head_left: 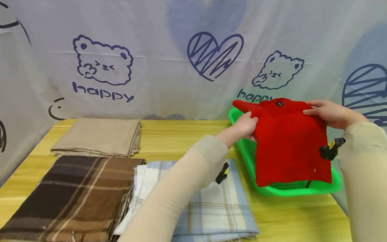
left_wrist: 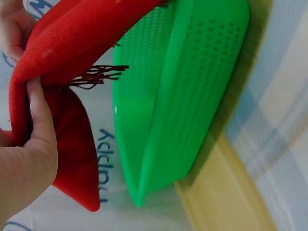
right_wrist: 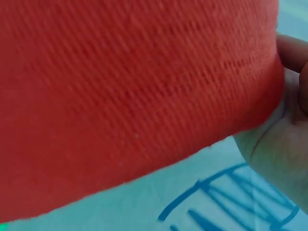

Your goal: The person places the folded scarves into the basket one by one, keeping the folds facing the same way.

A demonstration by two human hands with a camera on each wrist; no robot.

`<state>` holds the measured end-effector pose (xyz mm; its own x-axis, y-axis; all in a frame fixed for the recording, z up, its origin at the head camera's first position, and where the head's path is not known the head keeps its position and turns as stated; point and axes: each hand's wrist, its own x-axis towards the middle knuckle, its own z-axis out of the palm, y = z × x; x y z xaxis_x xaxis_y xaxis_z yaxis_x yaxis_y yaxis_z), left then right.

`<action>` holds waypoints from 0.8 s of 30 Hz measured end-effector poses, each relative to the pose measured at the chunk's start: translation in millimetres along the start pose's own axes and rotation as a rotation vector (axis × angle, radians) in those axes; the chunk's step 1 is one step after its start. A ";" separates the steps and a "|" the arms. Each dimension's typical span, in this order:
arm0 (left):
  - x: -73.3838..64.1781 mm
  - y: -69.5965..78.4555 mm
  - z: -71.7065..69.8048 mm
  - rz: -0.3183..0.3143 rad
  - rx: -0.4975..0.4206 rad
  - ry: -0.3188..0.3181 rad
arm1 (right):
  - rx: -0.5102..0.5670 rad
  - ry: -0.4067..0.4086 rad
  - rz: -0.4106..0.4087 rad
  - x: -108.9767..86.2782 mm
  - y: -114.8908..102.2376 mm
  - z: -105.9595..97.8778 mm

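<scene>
A folded red scarf (head_left: 291, 144) with a small dark label hangs between both hands over the green basket (head_left: 290, 192). The left hand (head_left: 246, 125) grips its left edge, and a flap of scarf sticks out beyond that hand. At the upper right edge, the right hand (head_left: 331, 112) holds the cloth between thumb and fingers. Dark fringe (left_wrist: 98, 76) dangles under the scarf in the left wrist view, beside the left thumb. The right wrist view is mostly filled by red knit, with part of the right hand (right_wrist: 281, 139) at its edge.
On the wooden table (head_left: 184, 134) lie a folded beige cloth (head_left: 99, 136), a brown plaid scarf (head_left: 69, 198) and a blue-white plaid scarf (head_left: 211, 205), partly behind the left forearm. A printed curtain (head_left: 169, 67) hangs behind the table.
</scene>
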<state>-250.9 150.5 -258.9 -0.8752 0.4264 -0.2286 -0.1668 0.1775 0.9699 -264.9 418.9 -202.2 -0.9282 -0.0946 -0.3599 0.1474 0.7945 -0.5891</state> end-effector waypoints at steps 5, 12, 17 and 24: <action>7.2 -1.3 13.4 0.052 0.010 0.040 | 0.007 0.086 -0.037 -1.7 9.2 -1.7; 17.7 -17.0 25.1 0.119 0.082 0.100 | -0.023 0.163 -0.039 -3.6 14.2 1.9; 21.6 -34.6 35.8 0.026 0.080 0.072 | -0.067 0.074 -0.011 -2.7 24.7 9.4; 24.7 -41.3 48.4 -0.034 0.080 0.054 | -0.030 0.022 0.013 1.3 46.1 17.6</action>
<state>-243.7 196.6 -308.7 -0.8933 0.3708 -0.2541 -0.1619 0.2621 0.9514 -253.3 444.8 -242.6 -0.9335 -0.0709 -0.3514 0.1500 0.8131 -0.5624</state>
